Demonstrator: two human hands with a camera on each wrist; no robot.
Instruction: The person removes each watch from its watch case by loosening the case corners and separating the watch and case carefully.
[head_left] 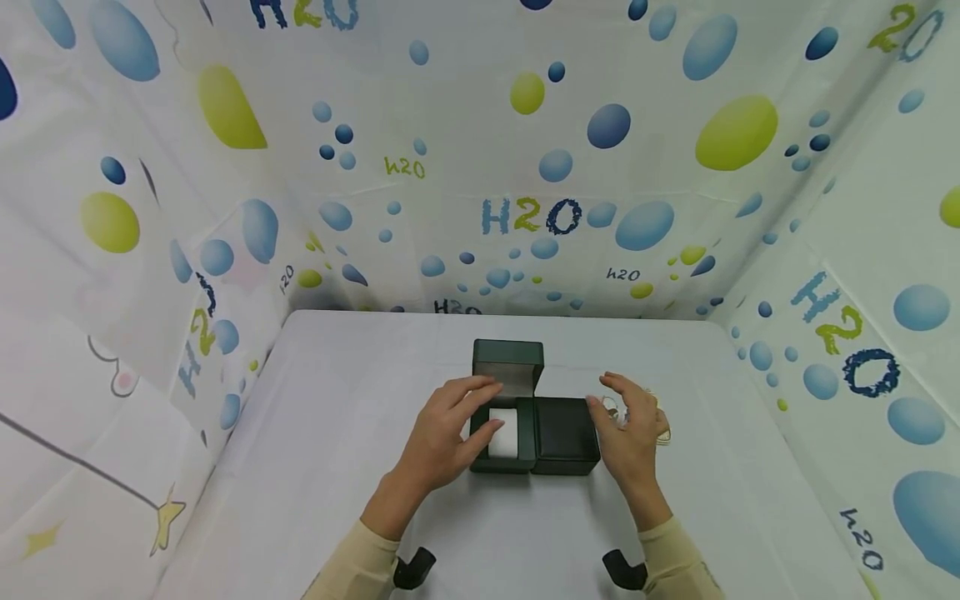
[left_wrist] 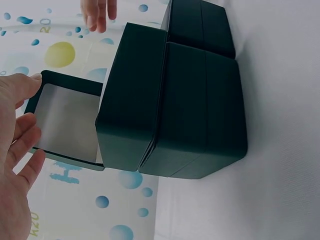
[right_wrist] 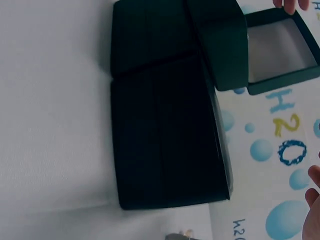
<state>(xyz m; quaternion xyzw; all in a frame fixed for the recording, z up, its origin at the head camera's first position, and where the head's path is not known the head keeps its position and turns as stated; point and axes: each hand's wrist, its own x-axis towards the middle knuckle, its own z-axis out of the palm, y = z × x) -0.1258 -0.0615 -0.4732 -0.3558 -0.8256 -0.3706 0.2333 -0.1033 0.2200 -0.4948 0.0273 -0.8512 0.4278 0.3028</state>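
Observation:
A dark green hinged box point(head_left: 525, 442) stands with its lid point(head_left: 507, 354) raised, and a white cushion point(head_left: 507, 442) sits inside. My left hand point(head_left: 450, 429) hovers at the open box, its fingers loosely spread and reaching across the cushion and lid opening. In the left wrist view those fingers point(left_wrist: 24, 137) overlap the lid's side. Right beside it is a closed black box point(head_left: 567, 433), its side against the green one. My right hand point(head_left: 633, 429) is at the closed box's right side, thumb near its edge and fingers relaxed. Neither hand grips anything.
Small shiny metal pieces point(head_left: 613, 410) and a gold-coloured item point(head_left: 664, 435) lie beside and behind my right hand, partly hidden. The white table point(head_left: 360, 392) ends at a printed curtain point(head_left: 465, 108) behind and on both sides. Two black wrist mounts point(head_left: 414, 569) show below.

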